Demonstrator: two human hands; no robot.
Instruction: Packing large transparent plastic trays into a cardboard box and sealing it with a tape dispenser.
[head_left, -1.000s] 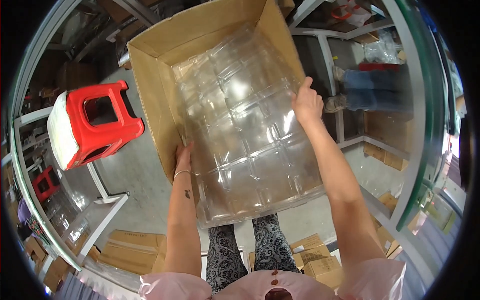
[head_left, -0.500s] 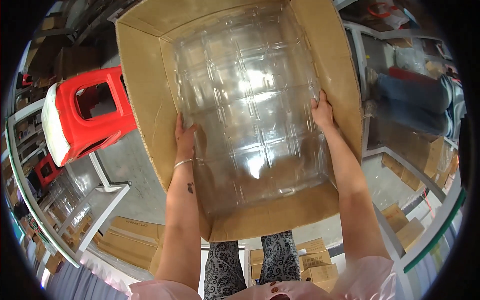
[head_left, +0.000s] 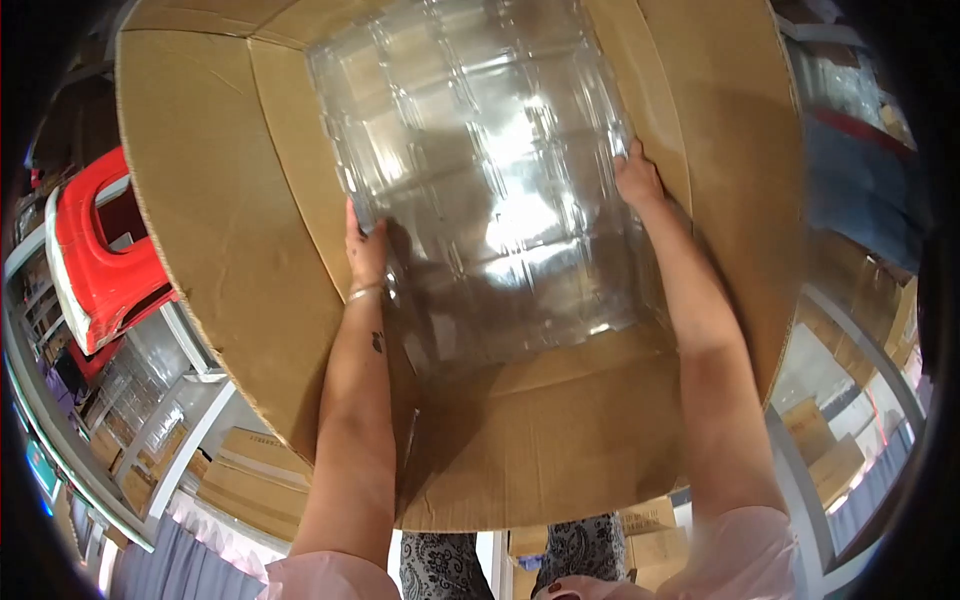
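Note:
A clear plastic tray with a moulded grid of compartments lies inside a large open cardboard box. Whether it is a single tray or a stack, I cannot tell. My left hand grips its left edge, thumb on the upper side. On the opposite edge my right hand is closed, its fingers partly hidden between tray and box wall. Both forearms reach over the near flap into the box. Bright glare covers the tray's middle.
A red and white moulded plastic shell stands left of the box. Flattened cardboard lies at the lower left. White metal frames flank me. Blue fabric is at the right, with more cartons below.
The box now fills more of the view, with its flaps spread wider. The tray sits deeper between the walls, and both hands have moved slightly farther in, still gripping it.

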